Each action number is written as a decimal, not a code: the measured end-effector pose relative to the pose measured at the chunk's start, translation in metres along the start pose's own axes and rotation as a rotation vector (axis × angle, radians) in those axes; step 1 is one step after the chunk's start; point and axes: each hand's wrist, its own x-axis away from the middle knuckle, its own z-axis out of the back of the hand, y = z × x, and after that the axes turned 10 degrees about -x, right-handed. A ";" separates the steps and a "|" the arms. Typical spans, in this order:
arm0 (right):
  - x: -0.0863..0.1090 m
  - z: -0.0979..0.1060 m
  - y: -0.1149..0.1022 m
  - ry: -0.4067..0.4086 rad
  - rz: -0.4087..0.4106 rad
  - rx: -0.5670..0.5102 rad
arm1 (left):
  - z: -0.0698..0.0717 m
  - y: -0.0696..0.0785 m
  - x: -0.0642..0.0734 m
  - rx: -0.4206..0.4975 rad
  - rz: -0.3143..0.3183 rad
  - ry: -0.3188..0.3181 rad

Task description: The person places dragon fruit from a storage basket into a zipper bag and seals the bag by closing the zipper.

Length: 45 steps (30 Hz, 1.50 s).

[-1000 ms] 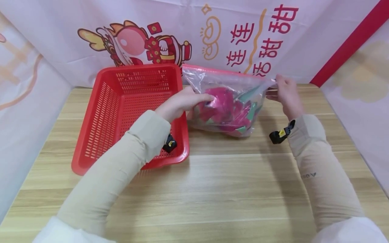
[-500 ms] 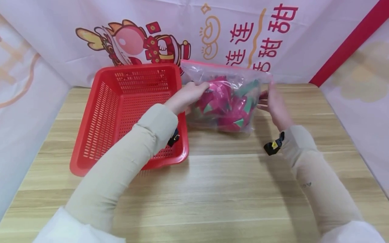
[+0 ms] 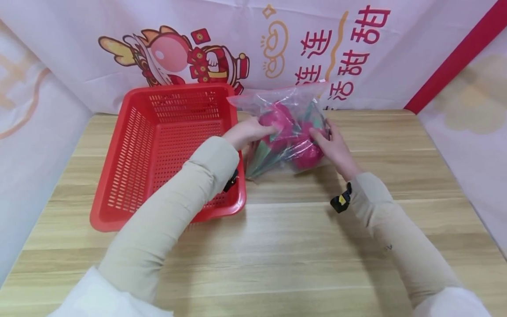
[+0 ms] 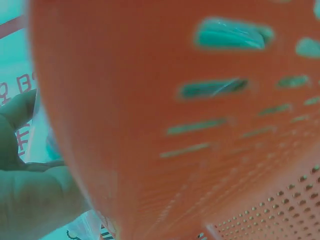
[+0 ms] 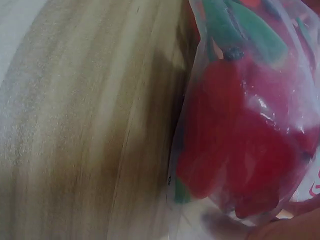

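A clear zip bag (image 3: 265,160) with a pink top edge stands upright on the table, right of the red basket. Pink and green pieces (image 3: 306,154), perhaps toy dragon fruit, show through it. My left hand (image 3: 253,130) grips its left side, thumb in front. On the right side my right hand (image 3: 334,147) holds it, thumb on the front and fingers mostly hidden behind. In the left wrist view my left hand (image 4: 35,197) shows partly beside the basket wall. The right wrist view has the bag (image 5: 240,135) up close, with a bit of my right hand (image 5: 290,227) below.
The red slotted basket (image 3: 104,189) stands on the left, under my left forearm; only holes and bare floor show inside. Behind the wooden table (image 3: 293,259) hangs a printed white cloth (image 3: 253,26).
My right hand has let go of the bag's upper right corner and moved left and down onto its side. The bag's right end has come leftward, and its contents have shifted. My left hand keeps its grip.
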 end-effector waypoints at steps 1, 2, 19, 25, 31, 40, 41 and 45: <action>0.000 0.000 0.000 -0.001 -0.013 -0.003 | -0.001 0.000 -0.001 0.016 0.001 0.004; -0.001 0.001 0.000 -0.007 -0.031 -0.004 | -0.002 0.000 -0.002 0.037 -0.002 0.006; -0.009 0.003 0.005 -0.099 -0.093 -0.064 | -0.012 -0.004 -0.008 0.006 0.020 0.151; -0.010 -0.002 0.005 -0.034 -0.107 -0.151 | -0.012 -0.004 -0.010 0.024 0.032 0.241; -0.008 -0.005 0.003 0.022 -0.112 -0.213 | -0.012 -0.005 -0.012 0.018 0.003 0.309; -0.005 0.000 -0.013 0.123 -0.028 -0.248 | -0.012 0.004 -0.005 0.000 -0.058 0.404; -0.004 0.001 -0.015 0.130 -0.017 -0.257 | -0.011 0.006 -0.004 -0.012 -0.058 0.405; -0.001 0.009 -0.025 0.147 0.012 -0.267 | -0.009 0.017 0.003 -0.046 -0.045 0.404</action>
